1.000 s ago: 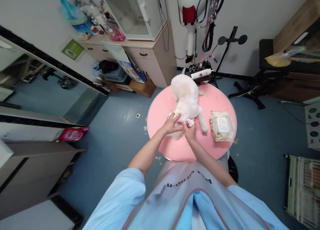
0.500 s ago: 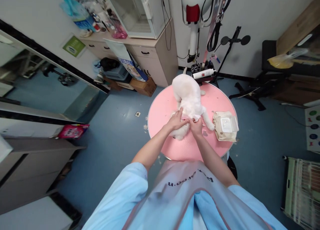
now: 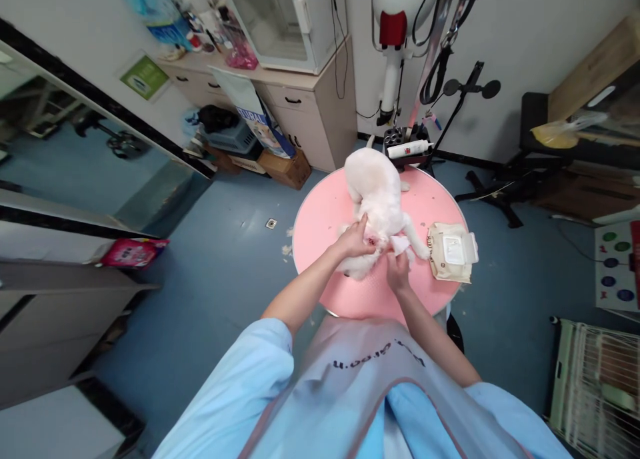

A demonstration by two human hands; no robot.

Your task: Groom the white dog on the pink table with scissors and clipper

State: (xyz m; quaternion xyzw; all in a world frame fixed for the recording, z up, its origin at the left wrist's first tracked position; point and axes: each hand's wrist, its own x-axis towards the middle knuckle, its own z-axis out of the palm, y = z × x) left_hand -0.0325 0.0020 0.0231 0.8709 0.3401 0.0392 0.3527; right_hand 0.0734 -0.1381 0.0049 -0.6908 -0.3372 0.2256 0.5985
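Note:
A white, short-clipped dog (image 3: 373, 176) lies on the round pink table (image 3: 320, 212), its head toward me. My left hand (image 3: 354, 241) rests on the head, with thumb and fingers closed on the ear; the reddish inside of the ear shows beside the fingertips. Just to the right, my right hand (image 3: 398, 270) pinches a white wipe (image 3: 401, 244), held near the ear and the front leg. A beige pack of wipes (image 3: 445, 267) with a white flip lid lies at the table's right side, close to the dog's front paw.
Behind the dog, a black tool holder (image 3: 393, 138) carries a white tube (image 3: 410, 148). A dryer (image 3: 393, 29) and hanging straps (image 3: 437, 76) are above it. A cabinet (image 3: 327, 119) stands at back left, a wire cage (image 3: 597, 386) at lower right.
My right hand has drawn back from the ear, slightly right and toward me, with the wipe now in plain sight. My left hand stays on the head; the reddish ear is uncovered.

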